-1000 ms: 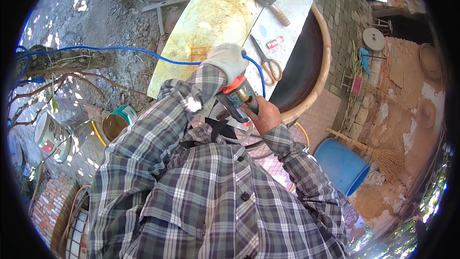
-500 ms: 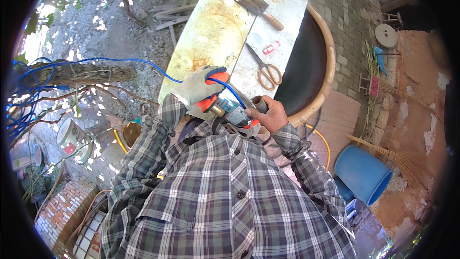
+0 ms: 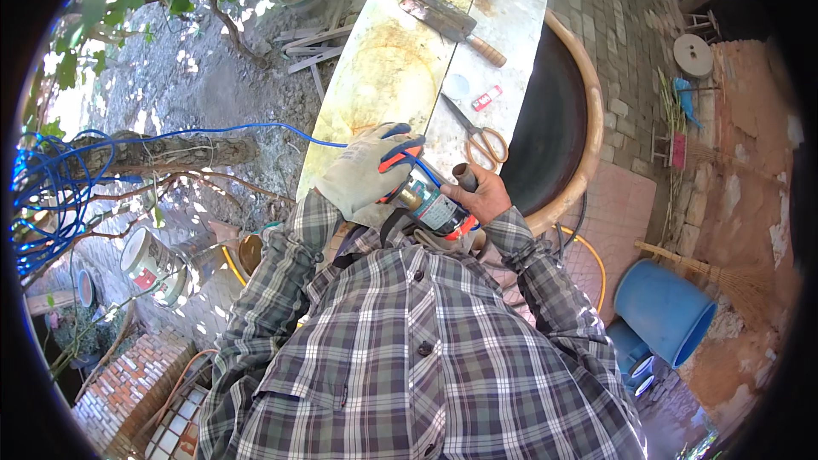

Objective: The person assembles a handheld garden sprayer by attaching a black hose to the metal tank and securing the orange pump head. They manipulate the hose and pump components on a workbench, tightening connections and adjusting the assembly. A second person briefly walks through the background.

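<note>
My left hand (image 3: pixel 362 172), in a pale glove with dark fingertips, is closed over the orange end of a motor-like tool (image 3: pixel 437 211). The tool has a labelled cylindrical body and a brassy part, and is held slantwise before my chest. A blue cord or hose (image 3: pixel 298 131) passes under my left fingers and along the tool. My bare right hand (image 3: pixel 488 196) grips a short brown tube-shaped part (image 3: pixel 464 175) beside the tool's body; I cannot tell whether the two are joined. Just beyond my hands, scissors (image 3: pixel 489 149) lie on a worn whitish board (image 3: pixel 388 60).
Two broad blades with handles, one a cleaver (image 3: pixel 439 13), and a small red-and-white packet (image 3: pixel 487 98) lie on the board. It rests over a large dark vat (image 3: pixel 588 119). Blue coils (image 3: pixel 51 204) hang by a trunk at left. A blue barrel (image 3: pixel 660 307) lies at right beside a broom (image 3: pixel 707 271).
My left hand has shifted slightly right and down over the tool's orange end, now covering more of it. My right hand keeps its grip. The whole view has shifted slightly.
</note>
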Demonstrator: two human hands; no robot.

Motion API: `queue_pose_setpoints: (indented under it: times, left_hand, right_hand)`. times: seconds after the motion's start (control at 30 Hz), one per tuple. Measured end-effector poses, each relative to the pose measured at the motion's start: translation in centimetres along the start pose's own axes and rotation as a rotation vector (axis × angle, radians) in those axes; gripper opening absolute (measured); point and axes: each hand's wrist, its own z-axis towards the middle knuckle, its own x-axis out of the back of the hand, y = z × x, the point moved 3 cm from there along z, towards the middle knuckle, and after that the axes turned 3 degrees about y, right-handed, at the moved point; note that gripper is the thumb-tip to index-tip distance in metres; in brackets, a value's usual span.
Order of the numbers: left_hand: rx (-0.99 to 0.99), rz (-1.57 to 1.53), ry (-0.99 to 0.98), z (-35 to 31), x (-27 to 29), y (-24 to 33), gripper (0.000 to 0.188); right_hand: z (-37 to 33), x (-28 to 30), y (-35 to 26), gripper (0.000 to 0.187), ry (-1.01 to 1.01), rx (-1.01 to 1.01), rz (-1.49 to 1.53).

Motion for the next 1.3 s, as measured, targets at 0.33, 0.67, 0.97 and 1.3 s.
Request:
queue_pose_setpoints:
  times: [0.33, 0.67, 0.97, 1.3]
  left_hand:
    - [-0.016, 0.223, -0.005, 3.5, -2.6, 0.9, 0.051]
    - [0.181, 0.104, -0.113, 4.3, -1.0, 1.8, 0.05]
    - [0.266, 0.153, -0.109, 4.5, -3.2, -0.1, 0.041]
    - [0.222, 0.217, -0.041, 5.1, -1.8, -1.2, 0.035]
  right_hand:
    - [0.4, 0.8, 1.6, 0.036, 0.089, -0.005, -0.005]
    - [2.2, 4.3, 2.9, 0.042, 0.248, -0.192, -0.047]
    - [8.1, 3.5, 2.3, 0.048, 0.204, -0.023, -0.179]
    - [7.2, 2.3, 0.1, 0.033, 0.145, -0.015, -0.23]
